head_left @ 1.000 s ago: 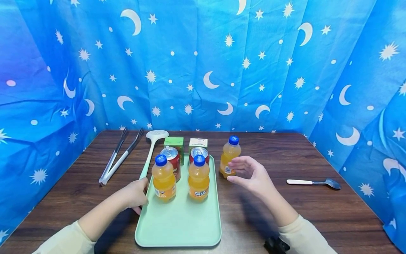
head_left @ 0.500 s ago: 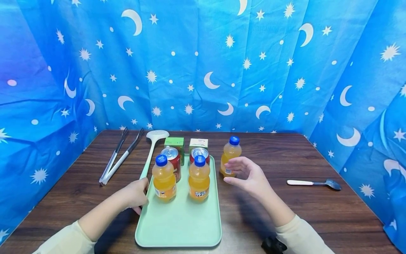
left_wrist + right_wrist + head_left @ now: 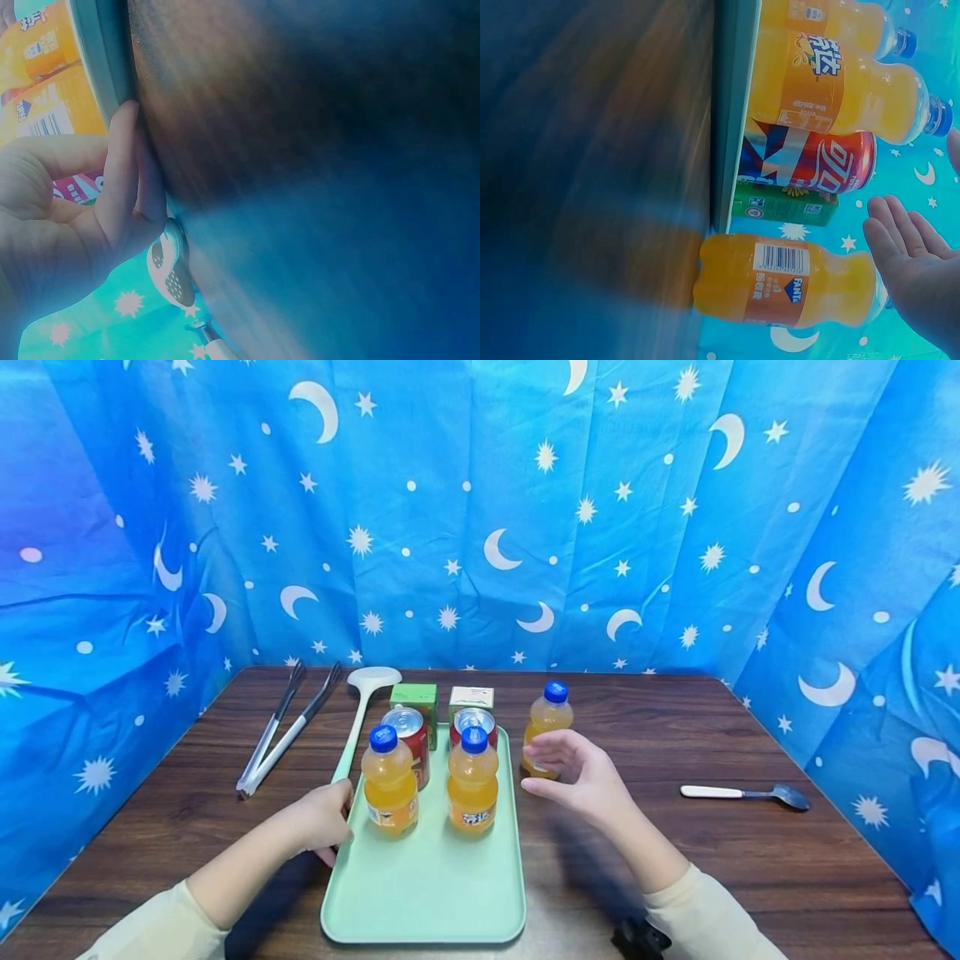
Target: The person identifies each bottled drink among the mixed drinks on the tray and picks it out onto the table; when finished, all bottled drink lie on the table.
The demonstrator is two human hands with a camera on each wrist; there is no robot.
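Note:
My left hand (image 3: 324, 818) grips the left rim of a pale green tray (image 3: 423, 897); in the left wrist view its fingers (image 3: 124, 180) lie along the tray's edge. On the tray stand two blue-capped orange soda bottles (image 3: 472, 789), with two red soda cans (image 3: 414, 747) behind them. A third orange soda bottle (image 3: 551, 718) stands upright on the table past the tray's right edge. In front of it my right hand (image 3: 596, 785) is held with thumb and fingers apart, holding nothing. The right wrist view shows that bottle (image 3: 780, 281) beside the open palm (image 3: 922, 285).
Metal tongs (image 3: 281, 743) and a skimmer (image 3: 352, 739) lie left of the tray. Two small boxes (image 3: 415, 695) stand at the tray's far end. Farther right lies a white-handled spoon (image 3: 712, 792). A small black object (image 3: 641, 937) is by the right sleeve. A blue curtain (image 3: 480, 527) hangs behind.
My right hand has drifted slightly left, now overlapping more of the lone bottle. The left hand keeps its grip on the tray, and the bottles stay in place.

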